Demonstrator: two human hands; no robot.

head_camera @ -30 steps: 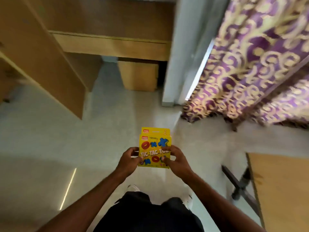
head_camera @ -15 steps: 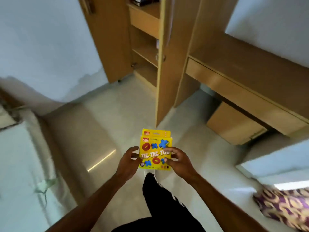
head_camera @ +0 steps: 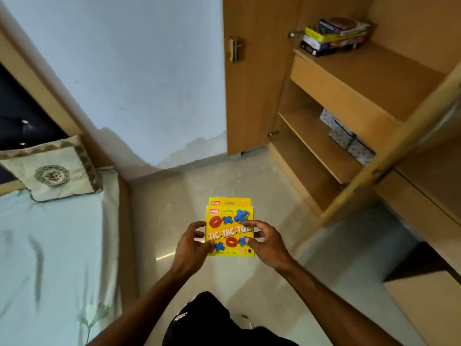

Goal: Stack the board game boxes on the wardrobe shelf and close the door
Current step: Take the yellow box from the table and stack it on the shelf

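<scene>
Centre of the frame, low down: a flat yellow cardboard Tic-Tac-Toe game box (head_camera: 230, 227) with red rings and blue crosses printed on its face, held upright over the pale glossy floor (head_camera: 174, 196). The left hand (head_camera: 192, 243) grips its left edge, thumb on the front, fingers curled round behind; the right hand (head_camera: 265, 242) grips the right edge the same way, thumb pressed onto the lower front. Both hands are closed on that box, no doubt about it. Up in the upper right, the light-brown wooden wardrobe (head_camera: 349, 96) stands open, its door (head_camera: 249, 71) swung back against the blue-white wall (head_camera: 137, 71), a metal handle (head_camera: 235, 49) on it. On the top shelf, right at the upper edge of the frame, a stack of board game boxes (head_camera: 334, 37) lies flat, well apart from the box in hand. Two shelves lower, patterned grey-white boxes (head_camera: 346, 133) sit in a row. Over on the left of the frame, a bed with a pale blue sheet (head_camera: 50, 245) and a cream embroidered cushion (head_camera: 50, 171) near its head.
</scene>
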